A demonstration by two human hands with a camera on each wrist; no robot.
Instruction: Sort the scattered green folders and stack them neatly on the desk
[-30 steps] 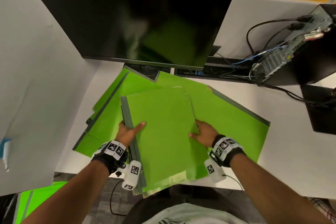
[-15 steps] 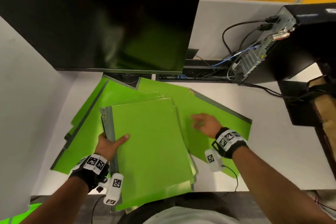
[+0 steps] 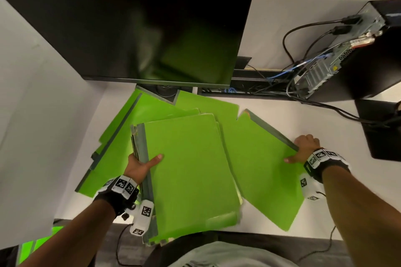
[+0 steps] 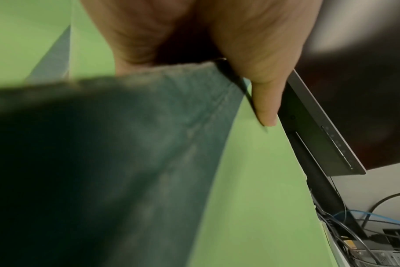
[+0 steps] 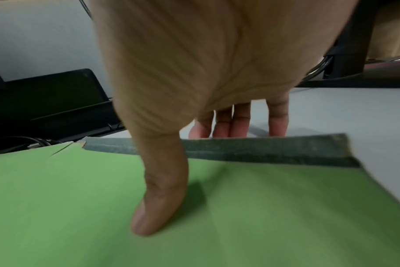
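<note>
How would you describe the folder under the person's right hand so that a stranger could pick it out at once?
Start at the black monitor and drop to the white desk below it. Of the green folders there, it is the green folder farthest right, beside the held stack. Only this one has its grey spine on the right, where the right hand grips it.

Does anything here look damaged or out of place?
Yes. The folder gripped by the right hand has a torn notch at its far corner, and another green folder seems to lie down off the desk.
</note>
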